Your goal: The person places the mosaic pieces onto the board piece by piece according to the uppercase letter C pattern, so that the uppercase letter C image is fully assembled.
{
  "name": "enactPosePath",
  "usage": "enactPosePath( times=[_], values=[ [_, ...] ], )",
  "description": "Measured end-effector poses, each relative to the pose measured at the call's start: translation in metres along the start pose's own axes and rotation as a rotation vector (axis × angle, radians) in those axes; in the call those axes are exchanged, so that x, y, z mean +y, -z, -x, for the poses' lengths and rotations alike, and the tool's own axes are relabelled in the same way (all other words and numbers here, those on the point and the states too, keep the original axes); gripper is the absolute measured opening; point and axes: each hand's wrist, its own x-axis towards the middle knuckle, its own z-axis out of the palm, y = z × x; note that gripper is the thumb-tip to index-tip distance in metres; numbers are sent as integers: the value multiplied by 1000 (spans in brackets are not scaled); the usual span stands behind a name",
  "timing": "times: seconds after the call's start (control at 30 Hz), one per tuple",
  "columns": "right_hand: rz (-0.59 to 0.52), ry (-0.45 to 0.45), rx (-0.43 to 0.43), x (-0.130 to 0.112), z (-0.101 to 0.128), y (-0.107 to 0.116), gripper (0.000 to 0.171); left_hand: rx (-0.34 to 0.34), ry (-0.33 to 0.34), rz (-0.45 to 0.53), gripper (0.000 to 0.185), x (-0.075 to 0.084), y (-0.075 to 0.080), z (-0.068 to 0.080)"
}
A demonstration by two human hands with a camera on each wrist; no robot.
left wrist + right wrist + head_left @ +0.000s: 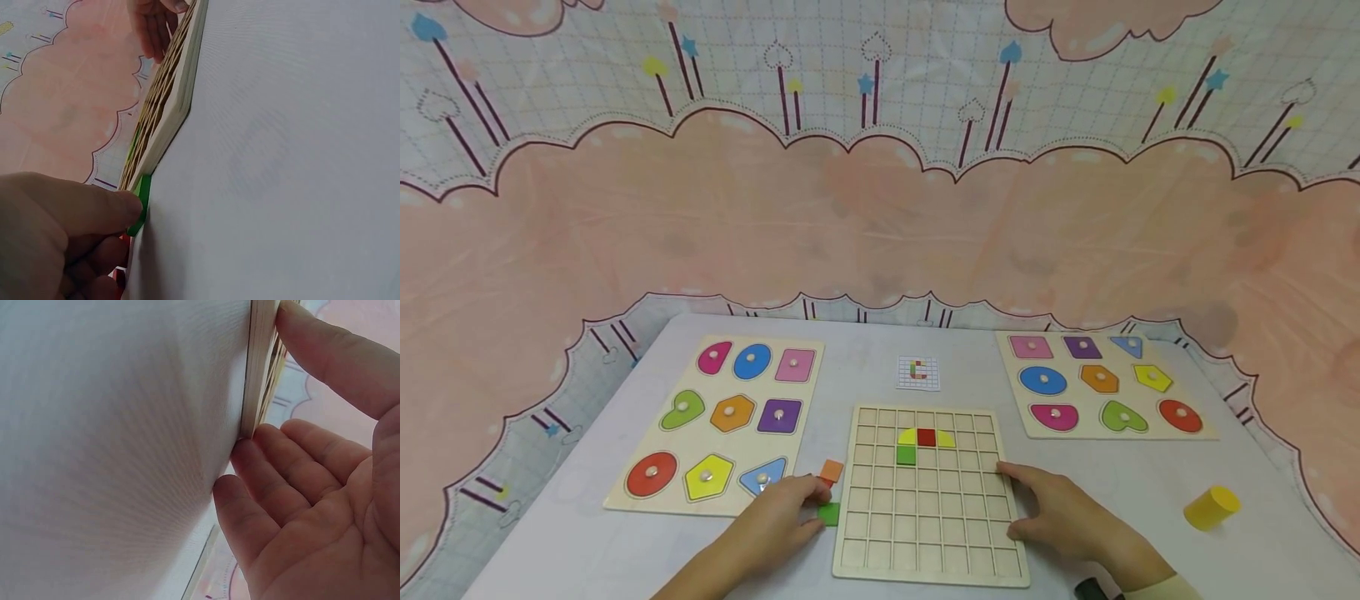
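A wooden grid board (925, 533) lies on the table with a green square, a red square (927, 437) and two yellow curved pieces in its upper cells. Beside its left edge, my left hand (778, 517) has thumb and forefinger apart around loose tiles. The thumb is at a green tile (829, 514), which also shows in the left wrist view (142, 203). An orange tile (831, 471) lies just beyond the fingers, with a partly hidden red tile under it. My right hand (1060, 512) touches the board's right edge with thumb and fingertips, its fingers extended in the right wrist view.
Knob puzzle boards lie at left (647, 433) and right (1112, 429). A small pattern card (918, 385) is behind the grid board. A yellow cylinder (1212, 508) stands at the right, and a dark object (1088, 589) shows at the bottom edge.
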Motion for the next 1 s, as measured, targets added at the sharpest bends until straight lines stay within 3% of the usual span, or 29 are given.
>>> enactPosePath(
  times=[0.2, 0.57, 0.9, 1.0],
  values=[
    [-8, 3, 0, -1, 2, 0, 79, -30, 61, 55, 26, -1, 3, 1],
    [-6, -6, -1, -1, 1, 0, 80, -62, 79, 69, 25, -2, 1, 0],
    [1, -1, 1, -1, 1, 0, 80, -5, 60, 23, 24, 1, 5, 2],
    [1, 2, 4, 0, 1, 0, 79, 21, 27, 5, 24, 2, 6, 1]
  ],
)
